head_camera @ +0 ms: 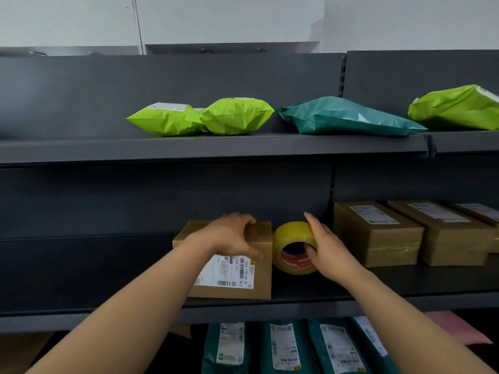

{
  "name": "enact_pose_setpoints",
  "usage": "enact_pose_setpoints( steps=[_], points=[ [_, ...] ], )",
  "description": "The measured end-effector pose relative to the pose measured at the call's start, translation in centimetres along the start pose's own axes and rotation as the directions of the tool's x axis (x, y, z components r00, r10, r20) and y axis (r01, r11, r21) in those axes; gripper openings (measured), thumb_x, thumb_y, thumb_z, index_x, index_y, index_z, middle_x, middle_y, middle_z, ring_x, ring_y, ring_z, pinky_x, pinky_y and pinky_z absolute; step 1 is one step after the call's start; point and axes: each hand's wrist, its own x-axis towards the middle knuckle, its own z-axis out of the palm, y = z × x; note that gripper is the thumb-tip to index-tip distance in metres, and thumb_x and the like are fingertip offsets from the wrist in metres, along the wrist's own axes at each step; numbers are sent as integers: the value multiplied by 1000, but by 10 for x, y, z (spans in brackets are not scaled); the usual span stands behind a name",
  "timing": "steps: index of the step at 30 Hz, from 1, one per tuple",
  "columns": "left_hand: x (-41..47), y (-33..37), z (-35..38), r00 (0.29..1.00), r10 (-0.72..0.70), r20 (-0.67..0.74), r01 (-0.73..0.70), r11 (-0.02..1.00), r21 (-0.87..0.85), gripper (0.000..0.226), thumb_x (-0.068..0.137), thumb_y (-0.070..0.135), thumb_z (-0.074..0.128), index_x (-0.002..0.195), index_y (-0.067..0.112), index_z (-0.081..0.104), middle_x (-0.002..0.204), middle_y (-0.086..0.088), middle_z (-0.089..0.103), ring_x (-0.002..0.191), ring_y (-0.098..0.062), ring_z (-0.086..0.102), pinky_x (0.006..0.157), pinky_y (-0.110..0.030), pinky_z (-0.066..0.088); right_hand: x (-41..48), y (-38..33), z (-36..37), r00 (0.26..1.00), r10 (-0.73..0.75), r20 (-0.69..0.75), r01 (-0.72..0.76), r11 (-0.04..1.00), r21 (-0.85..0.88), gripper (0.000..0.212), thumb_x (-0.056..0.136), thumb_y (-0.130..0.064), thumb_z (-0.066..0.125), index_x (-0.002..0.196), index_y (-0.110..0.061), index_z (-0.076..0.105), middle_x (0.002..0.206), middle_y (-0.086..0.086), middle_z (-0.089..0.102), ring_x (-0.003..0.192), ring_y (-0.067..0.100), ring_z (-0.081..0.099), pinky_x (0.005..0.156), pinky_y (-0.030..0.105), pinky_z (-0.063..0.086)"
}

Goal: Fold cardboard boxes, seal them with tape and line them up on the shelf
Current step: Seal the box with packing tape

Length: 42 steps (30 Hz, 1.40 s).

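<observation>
A brown cardboard box with a white shipping label on top sits on the middle shelf. My left hand lies on top of the box, its fingers curled over the far right edge. Right beside the box stands a yellow roll of tape on its edge. My right hand grips the roll, thumb in the core and fingers over the outer rim.
Three sealed cardboard boxes stand in a row at the right of the same shelf. Green and teal mailer bags lie on the upper shelf. Teal labelled bags fill the shelf below.
</observation>
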Motion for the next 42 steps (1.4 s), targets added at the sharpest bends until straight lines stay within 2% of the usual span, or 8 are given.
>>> enact_pose_setpoints(
  steps=[3,6,10,14,20,24,33,42],
  points=[
    [19,11,-12,984,-12,176,-2,997,78,114,70,52,80,155,34,8,163,4,11,149,-24,13,120,-43,20,0,5,5,999,22,-24,-19,993,121,68,93,-7,53,147,-25,15,140,6,39,112,16,48,92,29,43],
    [34,15,-11,959,-21,283,23,1000,-4,122,64,45,86,155,35,6,163,3,13,147,-23,18,116,-42,28,0,9,11,995,41,-94,-18,972,236,45,92,-3,53,128,-21,34,121,4,48,109,18,51,87,28,42],
    [31,16,-7,990,31,139,-1,979,-206,121,61,44,88,155,33,14,159,4,23,143,-21,27,112,-37,34,5,12,-1,943,135,-303,23,884,467,41,93,-6,56,132,-20,52,118,-1,57,109,14,55,93,27,44],
    [17,16,-9,991,86,-98,-128,801,-585,112,59,37,91,151,34,28,151,8,37,132,-15,41,103,-28,37,16,-1,-26,889,268,-372,66,729,681,29,97,-18,55,126,-17,56,107,-5,62,103,11,58,84,21,42],
    [-12,-23,-7,956,0,-294,-253,507,-824,116,39,45,92,142,38,41,136,6,50,113,-12,60,90,-29,55,22,6,-54,923,86,-374,107,879,465,43,92,2,55,126,-24,59,122,2,60,113,16,56,89,20,42],
    [-25,-41,-5,947,-8,-321,-278,477,-834,118,34,49,95,141,41,44,137,9,50,114,-10,61,87,-27,56,23,6,-51,954,29,-298,77,938,338,47,92,2,54,127,-30,58,126,4,59,115,18,54,97,28,43],
    [-47,-67,1,901,-98,-423,-360,379,-853,108,40,44,89,139,37,47,133,11,54,118,-9,57,85,-22,53,34,-29,-26,973,-69,-219,101,986,136,50,93,0,53,135,-29,53,119,5,53,107,17,50,90,25,39],
    [-48,-81,6,891,-142,-430,-377,294,-878,113,33,51,95,136,37,50,131,3,59,114,-18,63,94,-39,54,36,-31,7,992,-58,-114,69,993,95,55,94,3,48,137,-31,48,114,2,47,105,18,49,86,25,38]
  ],
)
